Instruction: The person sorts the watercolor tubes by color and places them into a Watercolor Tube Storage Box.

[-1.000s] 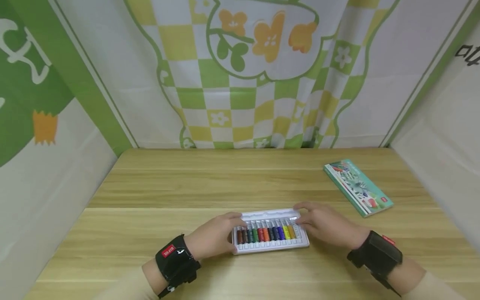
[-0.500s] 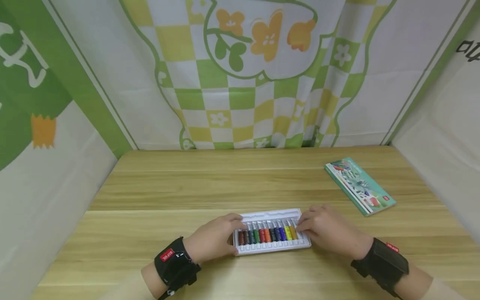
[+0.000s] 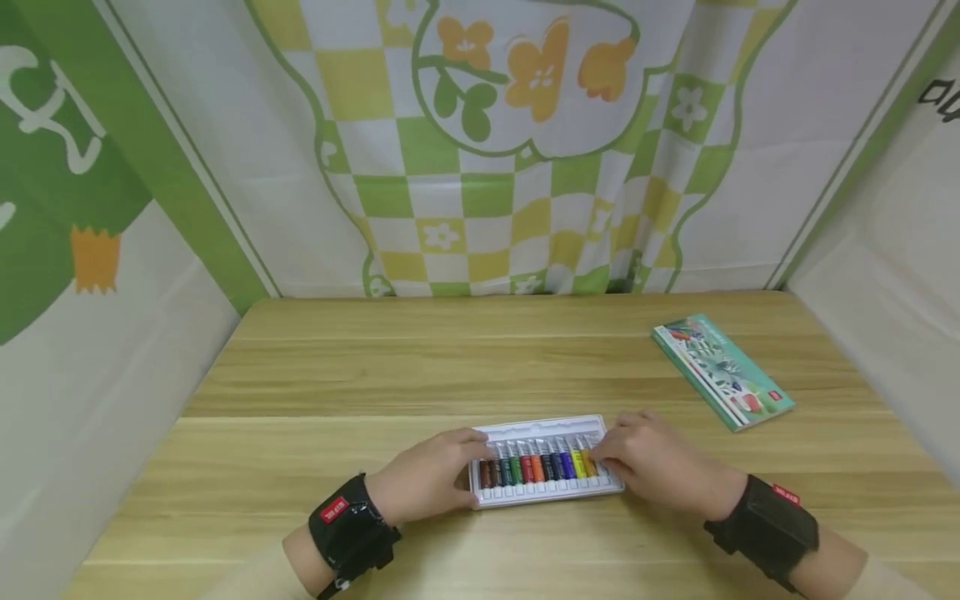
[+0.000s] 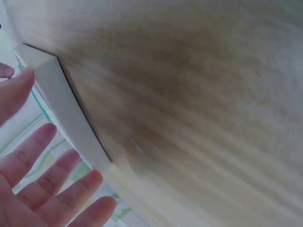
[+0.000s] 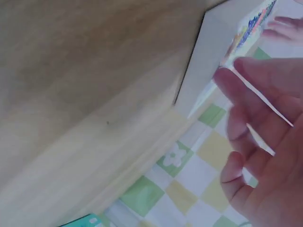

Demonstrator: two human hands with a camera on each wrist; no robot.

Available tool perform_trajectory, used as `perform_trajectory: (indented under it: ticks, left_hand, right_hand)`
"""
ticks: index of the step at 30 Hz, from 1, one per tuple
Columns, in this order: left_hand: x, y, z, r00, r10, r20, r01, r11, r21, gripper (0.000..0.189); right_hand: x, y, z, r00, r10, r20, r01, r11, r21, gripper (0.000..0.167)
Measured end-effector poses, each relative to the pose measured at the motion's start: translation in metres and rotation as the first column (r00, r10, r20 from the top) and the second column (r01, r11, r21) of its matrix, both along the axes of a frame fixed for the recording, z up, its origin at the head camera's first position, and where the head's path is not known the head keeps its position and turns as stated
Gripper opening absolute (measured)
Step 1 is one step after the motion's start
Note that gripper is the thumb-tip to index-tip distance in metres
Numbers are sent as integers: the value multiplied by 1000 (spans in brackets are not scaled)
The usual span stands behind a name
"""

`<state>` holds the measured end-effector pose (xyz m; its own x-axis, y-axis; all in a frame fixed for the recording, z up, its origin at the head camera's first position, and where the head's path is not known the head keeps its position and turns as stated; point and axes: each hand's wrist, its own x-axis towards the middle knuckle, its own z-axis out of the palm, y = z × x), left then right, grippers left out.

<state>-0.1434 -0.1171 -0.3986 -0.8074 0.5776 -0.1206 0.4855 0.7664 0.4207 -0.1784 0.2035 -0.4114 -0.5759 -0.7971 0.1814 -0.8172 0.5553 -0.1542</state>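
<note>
A white tray [image 3: 536,431] holds a row of small paint tubes [image 3: 537,468] with coloured bands, from browns at the left to yellows at the right. My left hand [image 3: 431,475] steadies the tray's left end, thumb at the near corner and index finger reaching over the rim. In the left wrist view its fingers [image 4: 66,161] spread loosely beside the tray's pale side wall [image 4: 73,109]. At the tray's right end, thumb and index fingertip of my right hand [image 3: 663,462] pinch at the last tube, which the fingers mostly hide. Those fingertips [image 5: 227,80] almost meet in the right wrist view.
A teal printed box [image 3: 722,371] lies slantwise on the wooden table [image 3: 360,367], at the back right. Behind the table hangs a checked curtain [image 3: 487,200], with fabric walls on both sides. Each wrist wears a black strap [image 3: 765,529].
My right hand's fingers have drawn in from the far right corner and closed together at the last tube. The left hand keeps its place, and the tray has barely shifted.
</note>
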Motion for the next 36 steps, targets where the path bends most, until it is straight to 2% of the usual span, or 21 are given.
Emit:
perform_trajectory:
  ticks: [4, 9, 13, 17, 23, 27, 31, 36]
  left_hand:
    - [2, 1, 1, 1000, -26, -5, 26, 1000, 3, 57]
    - [0, 6, -1, 993, -109, -40, 109, 994, -15, 48]
    - [-2, 5, -3, 990, -127, -63, 125, 991, -40, 47]
    - [-3, 5, -2, 991, -117, -64, 114, 992, -50, 47]
    - [-5, 9, 1, 991, -110, -75, 105, 993, -60, 45]
    - [-4, 8, -1, 994, -96, -57, 93, 994, -49, 52]
    - [-5, 1, -1, 1000, -20, -5, 20, 1000, 1, 69]
    - [-16, -6, 2, 998, 27, 64, -31, 998, 58, 77]
  right_hand:
    - [3, -4, -2, 1000, 26, -11, -25, 999, 29, 24]
    - [6, -11, -5, 999, 32, 7, -32, 998, 47, 28]
    - [7, -15, -5, 999, 31, 29, -33, 997, 75, 26]
    - [7, -19, 0, 999, 25, 46, -29, 996, 85, 26]
    - [4, -25, 12, 999, 26, 28, -30, 987, 158, 26]
    - [4, -25, 14, 997, 31, 64, -43, 981, 191, 26]
    - [6, -17, 8, 991, -25, 131, 4, 988, 153, 30]
    - [6, -7, 4, 988, -69, 139, 58, 995, 82, 25]
